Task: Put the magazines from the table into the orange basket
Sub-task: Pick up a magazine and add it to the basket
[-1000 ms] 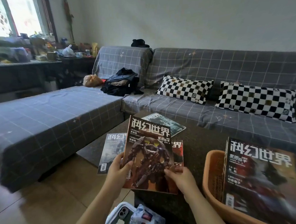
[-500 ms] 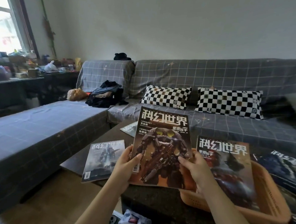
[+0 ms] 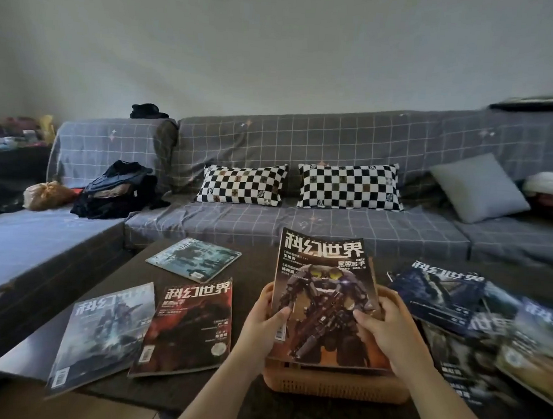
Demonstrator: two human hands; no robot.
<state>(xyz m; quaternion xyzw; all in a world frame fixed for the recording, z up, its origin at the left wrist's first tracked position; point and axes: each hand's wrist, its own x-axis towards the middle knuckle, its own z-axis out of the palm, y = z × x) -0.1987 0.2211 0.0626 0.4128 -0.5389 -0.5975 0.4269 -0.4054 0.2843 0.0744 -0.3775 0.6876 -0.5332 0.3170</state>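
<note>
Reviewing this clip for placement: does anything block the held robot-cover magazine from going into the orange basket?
Nothing visible does. Both hands, left hand and right hand, hold the robot-cover magazine directly over the orange basket. Its inside is hidden behind the magazine.

White title 科幻世界 tops the robot-cover magazine between both hands — also the red magazine just left of the left hand. Smaller print is unreadable.
</note>
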